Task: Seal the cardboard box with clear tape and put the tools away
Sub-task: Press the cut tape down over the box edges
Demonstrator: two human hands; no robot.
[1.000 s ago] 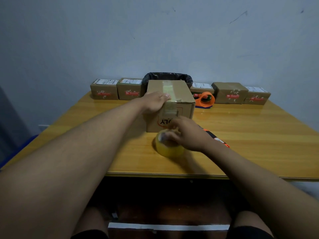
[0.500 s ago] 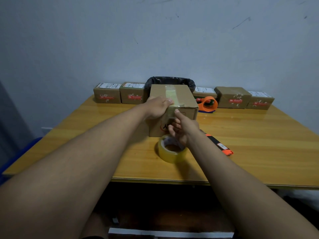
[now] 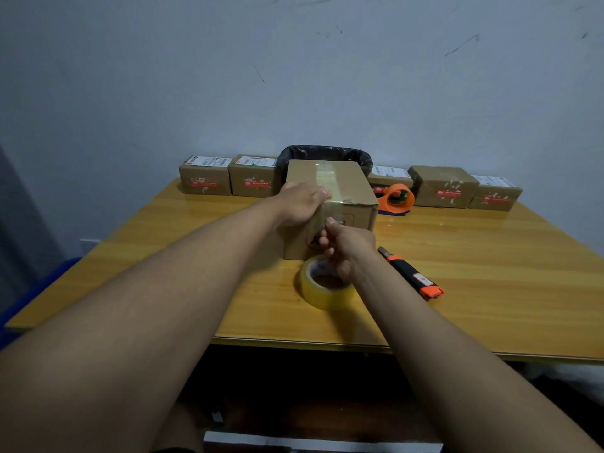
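The cardboard box (image 3: 349, 188) stands mid-table with a strip of clear tape running along its top and over the front edge. My left hand (image 3: 300, 204) grips the box's top front-left edge and holds it still. My right hand (image 3: 348, 246) is at the box's front face, fingers curled and fingertips against the cardboard; nothing shows between them. A roll of clear tape (image 3: 322, 294) lies flat on the table right in front of the box, partly under my right wrist. An orange and black utility knife (image 3: 411, 276) lies to the right of the roll.
An orange tape dispenser (image 3: 397, 199) sits behind the box on the right. Small labelled parcels line the back edge on the left (image 3: 204, 179) and on the right (image 3: 444, 188). A black-lined bin (image 3: 323, 152) stands behind the box. The wooden table (image 3: 490, 273) ends close to me.
My right hand has left the tape roll and risen to the box's front face. The roll stays flat on the table. My left hand has kept its hold on the box.
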